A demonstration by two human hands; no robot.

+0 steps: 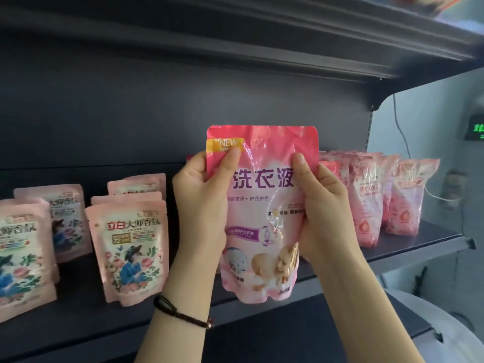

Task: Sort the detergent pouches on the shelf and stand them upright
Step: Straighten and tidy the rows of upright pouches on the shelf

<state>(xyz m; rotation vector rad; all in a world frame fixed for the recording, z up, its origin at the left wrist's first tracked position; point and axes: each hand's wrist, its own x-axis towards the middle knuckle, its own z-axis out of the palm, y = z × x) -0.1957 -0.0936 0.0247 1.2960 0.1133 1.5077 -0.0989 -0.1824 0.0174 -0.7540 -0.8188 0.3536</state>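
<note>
Fingers of both hands, left hand (201,205) and right hand (324,213), grip a pink pouch (262,213) upright before the shelf (408,244); floral pouches (131,247) and pink ones (366,195) already stand sorted, so little seems left.

Looks like a shop aisle. Shown by a dark metal shelf (408,244) under an upper shelf (288,48), floral pouches (131,247) faced in rows left of the left grip (201,203), and matching pink pouches (366,200) packed upright right of the right grip (324,208).

Leftmost floral pouch (18,258) cut by left edge; right-side pink pouches (366,200) blurred, print unreadable; green display (475,128) cropped
</note>
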